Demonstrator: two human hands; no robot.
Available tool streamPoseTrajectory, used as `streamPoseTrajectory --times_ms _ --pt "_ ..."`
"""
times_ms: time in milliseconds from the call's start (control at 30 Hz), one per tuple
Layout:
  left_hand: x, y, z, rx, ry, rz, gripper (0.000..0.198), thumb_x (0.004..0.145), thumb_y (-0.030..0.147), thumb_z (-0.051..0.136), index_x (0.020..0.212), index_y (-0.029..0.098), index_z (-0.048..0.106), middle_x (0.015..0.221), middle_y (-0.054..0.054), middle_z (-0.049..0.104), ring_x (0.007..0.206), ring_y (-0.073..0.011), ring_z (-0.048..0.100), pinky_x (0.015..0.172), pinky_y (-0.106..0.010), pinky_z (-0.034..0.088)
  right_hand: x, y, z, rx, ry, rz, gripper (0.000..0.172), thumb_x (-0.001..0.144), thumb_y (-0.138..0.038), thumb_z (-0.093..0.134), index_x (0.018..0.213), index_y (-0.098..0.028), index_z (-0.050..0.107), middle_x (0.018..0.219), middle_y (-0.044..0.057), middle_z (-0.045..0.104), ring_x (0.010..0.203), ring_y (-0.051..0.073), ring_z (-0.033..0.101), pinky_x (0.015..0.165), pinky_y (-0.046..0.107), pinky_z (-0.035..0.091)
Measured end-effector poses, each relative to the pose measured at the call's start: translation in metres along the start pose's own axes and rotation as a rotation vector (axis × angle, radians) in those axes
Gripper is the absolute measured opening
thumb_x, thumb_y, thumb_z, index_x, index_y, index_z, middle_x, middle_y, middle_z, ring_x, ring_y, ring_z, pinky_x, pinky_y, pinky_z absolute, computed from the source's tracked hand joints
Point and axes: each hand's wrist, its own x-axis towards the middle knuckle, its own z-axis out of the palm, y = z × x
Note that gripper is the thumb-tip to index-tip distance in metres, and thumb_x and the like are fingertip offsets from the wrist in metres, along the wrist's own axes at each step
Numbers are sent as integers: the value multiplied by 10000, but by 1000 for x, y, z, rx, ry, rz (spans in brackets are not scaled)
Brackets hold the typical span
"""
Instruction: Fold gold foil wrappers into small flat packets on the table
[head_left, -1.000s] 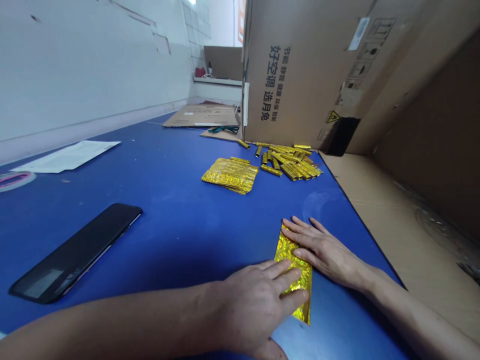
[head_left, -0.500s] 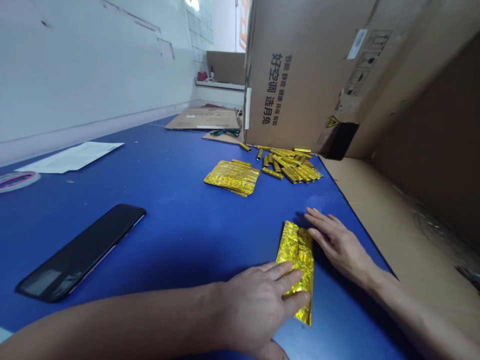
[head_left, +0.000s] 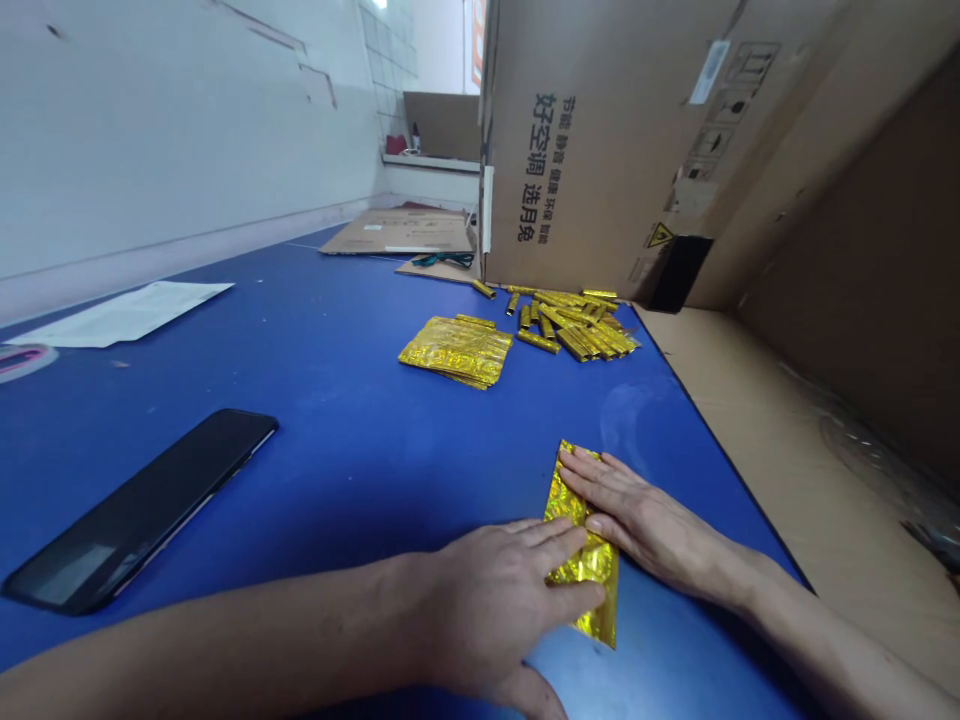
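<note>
A folded gold foil packet [head_left: 586,560] lies on the blue table near the front, partly covered by both hands. My left hand [head_left: 504,605] rests flat on its lower part, fingers spread. My right hand [head_left: 637,518] lies on its upper right edge, fingertips on the foil. Neither hand grips it. Farther back lie a stack of flat gold foil sheets [head_left: 455,351] and a heap of rolled gold foil tubes [head_left: 577,326].
A black smartphone [head_left: 139,510] lies face up to the left, beyond it a white paper sheet [head_left: 127,327]. A large cardboard box [head_left: 592,150] stands behind the tubes. Cardboard [head_left: 795,450] lines the table's right edge, and a white wall runs along the left.
My right hand has come back from beside the foil and now lies on its upper right edge. My left hand stays on the foil. The view has shifted slightly.
</note>
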Motion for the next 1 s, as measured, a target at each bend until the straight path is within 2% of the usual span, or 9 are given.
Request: streamPoseTrajectory --times_ms 100,233,433,667,833,1000 --pt "-1 -1 -3 -36 -3 5 765 722 587 481 1308 139 279 1375 -141 238 1245 -307 226 1021 -401 186 0 -1 -1 -6 -1 4 478 881 -381 323 1320 -197 280 1394 50 220 1273 172 164 1039 418 168" --pt "-4 -2 -2 -51 -39 -15 848 736 593 447 1329 40 197 1379 -178 180 1263 -283 173 1045 -358 133 -1 0 1 -17 9 -9 480 878 -378 332 1318 -192 285 1392 53 227 1271 167 172 1039 410 169" --pt "-9 -8 0 -37 -84 -1 861 732 595 452 1331 38 187 1392 -157 128 1278 -261 120 1054 -362 82 -1 1 2 -5 33 -27 476 875 -362 349 1319 -206 281 1386 54 245 1264 174 199 1033 424 183" --pt "-9 -11 -4 -46 -111 6 838 739 607 425 1329 54 205 1387 -145 169 1276 -231 158 1053 -358 83 -1 0 2 -8 26 -25 471 874 -344 357 1316 -199 286 1390 56 238 1267 166 185 1038 410 172" --pt "-10 -12 0 -36 -87 14 834 750 595 425 1341 69 162 1394 -141 138 1281 -243 126 1050 -392 64 -2 1 3 -1 49 -38 472 870 -338 370 1317 -211 285 1391 55 238 1266 176 193 1032 423 181" --pt "-11 -12 1 -22 -43 30 823 727 592 468 1331 93 215 1387 -141 176 1266 -272 172 1042 -408 107 -1 -1 2 11 41 -24 468 875 -370 344 1310 -202 304 1384 60 254 1263 178 202 1033 423 179"
